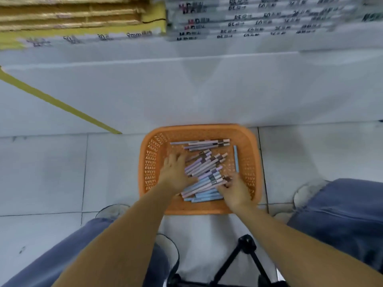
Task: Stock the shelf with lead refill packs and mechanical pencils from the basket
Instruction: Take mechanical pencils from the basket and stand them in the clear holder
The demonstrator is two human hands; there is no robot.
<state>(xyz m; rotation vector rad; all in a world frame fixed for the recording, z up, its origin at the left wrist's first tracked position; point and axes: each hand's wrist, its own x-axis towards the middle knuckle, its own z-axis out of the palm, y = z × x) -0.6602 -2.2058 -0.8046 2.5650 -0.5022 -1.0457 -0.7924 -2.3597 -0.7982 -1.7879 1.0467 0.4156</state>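
Shelf [186, 59] above, orange basket [199, 128] on the floor holding mechanical pencils [205, 168], left hand [176, 172] spread flat on them, right hand [234, 191] pinching pencil ends: gathering step, next likely bunch firmly, lift to shelf.

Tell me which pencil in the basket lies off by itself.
The light blue pencil along the basket's right wall, running front to back; the other pencils lie slanted in a heap or bunched at the far wall.
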